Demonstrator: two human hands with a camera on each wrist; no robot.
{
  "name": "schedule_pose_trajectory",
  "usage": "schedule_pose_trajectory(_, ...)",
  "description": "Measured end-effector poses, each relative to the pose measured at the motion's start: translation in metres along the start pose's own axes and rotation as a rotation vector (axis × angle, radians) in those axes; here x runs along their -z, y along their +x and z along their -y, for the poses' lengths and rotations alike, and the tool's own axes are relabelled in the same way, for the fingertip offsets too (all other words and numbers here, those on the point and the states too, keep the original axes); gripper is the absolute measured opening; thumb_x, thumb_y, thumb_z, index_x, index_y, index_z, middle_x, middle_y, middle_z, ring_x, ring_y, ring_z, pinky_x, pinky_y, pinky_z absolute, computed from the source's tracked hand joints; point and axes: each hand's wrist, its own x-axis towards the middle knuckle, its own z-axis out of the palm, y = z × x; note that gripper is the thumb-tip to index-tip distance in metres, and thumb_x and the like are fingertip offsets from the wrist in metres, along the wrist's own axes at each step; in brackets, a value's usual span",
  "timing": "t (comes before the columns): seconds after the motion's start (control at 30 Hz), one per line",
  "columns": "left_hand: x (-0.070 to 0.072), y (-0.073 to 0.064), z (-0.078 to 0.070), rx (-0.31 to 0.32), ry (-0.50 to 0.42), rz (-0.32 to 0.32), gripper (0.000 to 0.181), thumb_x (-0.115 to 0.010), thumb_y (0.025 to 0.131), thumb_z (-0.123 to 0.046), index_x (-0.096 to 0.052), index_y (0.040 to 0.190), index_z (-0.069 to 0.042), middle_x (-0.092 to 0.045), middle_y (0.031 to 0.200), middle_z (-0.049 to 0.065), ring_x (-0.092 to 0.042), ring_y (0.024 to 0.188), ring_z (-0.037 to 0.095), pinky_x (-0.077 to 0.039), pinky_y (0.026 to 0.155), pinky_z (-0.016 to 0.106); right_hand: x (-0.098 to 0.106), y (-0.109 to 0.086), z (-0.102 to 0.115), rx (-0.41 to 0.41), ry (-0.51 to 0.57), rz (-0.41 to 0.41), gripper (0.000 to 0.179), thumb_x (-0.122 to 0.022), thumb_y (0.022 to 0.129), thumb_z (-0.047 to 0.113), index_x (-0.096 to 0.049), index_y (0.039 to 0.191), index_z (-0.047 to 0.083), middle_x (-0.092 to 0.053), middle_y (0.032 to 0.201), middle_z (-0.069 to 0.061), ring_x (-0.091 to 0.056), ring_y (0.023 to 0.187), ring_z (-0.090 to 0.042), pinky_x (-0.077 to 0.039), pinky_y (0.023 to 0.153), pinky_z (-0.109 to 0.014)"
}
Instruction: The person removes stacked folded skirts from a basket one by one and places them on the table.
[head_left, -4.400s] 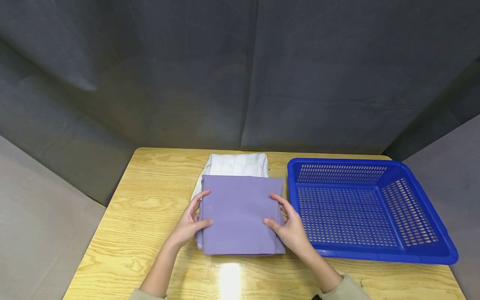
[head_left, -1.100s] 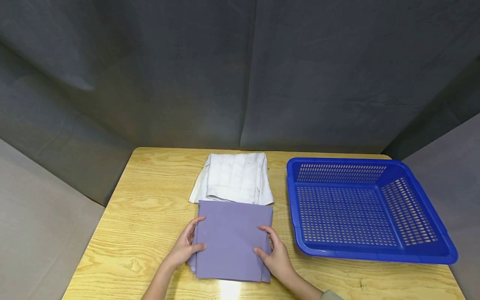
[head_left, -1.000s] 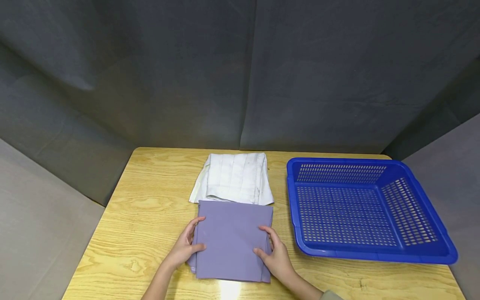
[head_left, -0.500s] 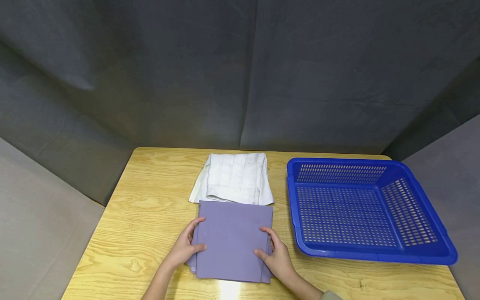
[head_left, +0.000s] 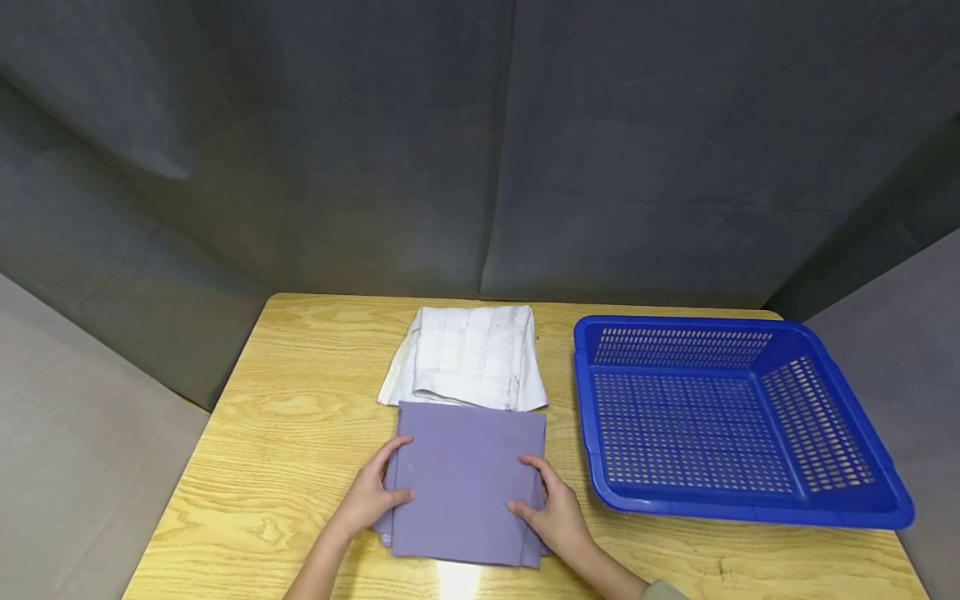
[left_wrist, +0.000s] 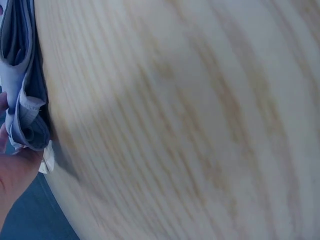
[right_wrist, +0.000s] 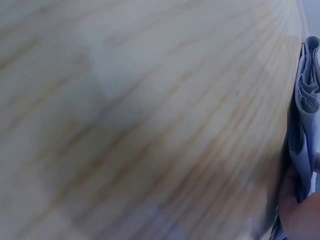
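A folded purple cloth [head_left: 467,483] lies near the front middle of the table, squared up in layers. My left hand [head_left: 369,497] grips its left edge, thumb on top and fingers at the side. On the opposite edge my right hand [head_left: 553,510] holds it the same way. In the left wrist view the stacked folds of the purple cloth [left_wrist: 21,80] show side-on against the hand. The right wrist view has the other folded edge of the purple cloth [right_wrist: 303,125] at its border. Just behind lies a folded white cloth [head_left: 472,354], its front edge meeting the purple one.
To the right stands a blue plastic basket [head_left: 750,508] with perforated walls and nothing in it. Everything rests on a wood-grain table [head_left: 277,433]. Dark curtains [head_left: 375,167] hang behind the table's back edge.
Compared with the earliest frame, both hands have drawn the purple cloth toward me, uncovering the white cloth. Over the last second hands and cloth have stayed almost still.
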Motion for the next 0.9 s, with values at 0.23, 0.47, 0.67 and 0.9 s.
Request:
schedule_pose_trajectory(0.23,-0.001,0.001,-0.004,0.006,0.136,-0.014,0.079,-0.076,0.062,0.003,-0.046,0.132,-0.018,-0.036,0.139,0.024,-0.037,0.122,0.046,-0.033,0.096,0.057,0.002,-0.001,-0.002,0.036,-0.074,0.018,0.064,-0.082,0.063,0.011,-0.053,0.12,0.012,-0.06,0.114,-0.02,-0.056,0.104,-0.032,-0.048,0.078,-0.044)
schedule_pose_trajectory(0.47,-0.003,0.001,-0.002,-0.002,0.214,-0.018,0.079,-0.077,0.062,0.001,-0.045,0.132,-0.016,-0.039,0.137,0.024,-0.036,0.122,0.047,-0.03,0.098,0.059,0.004,-0.001,-0.001,0.056,-0.114,0.037,0.064,-0.082,0.064,0.014,-0.052,0.121,0.012,-0.06,0.114,-0.019,-0.057,0.101,-0.031,-0.048,0.078,-0.044)
schedule_pose_trajectory(0.67,-0.003,-0.001,-0.002,-0.02,0.284,-0.033,0.079,-0.078,0.062,-0.002,-0.045,0.132,-0.016,-0.048,0.124,0.022,-0.047,0.11,0.044,-0.038,0.091,0.059,0.007,0.0,0.001,0.057,-0.128,0.078,0.063,-0.08,0.066,0.013,-0.051,0.122,0.011,-0.056,0.12,-0.021,-0.054,0.108,-0.037,-0.046,0.084,-0.048)
schedule_pose_trajectory(0.9,-0.002,-0.002,-0.003,-0.05,0.351,-0.044,0.076,-0.078,0.063,-0.005,-0.047,0.131,-0.015,-0.051,0.105,0.014,-0.054,0.092,0.031,-0.046,0.081,0.052,0.013,-0.001,0.008,0.116,-0.204,0.055,0.059,-0.077,0.066,0.009,-0.053,0.12,0.009,-0.058,0.109,-0.018,-0.057,0.099,-0.035,-0.048,0.079,-0.047)
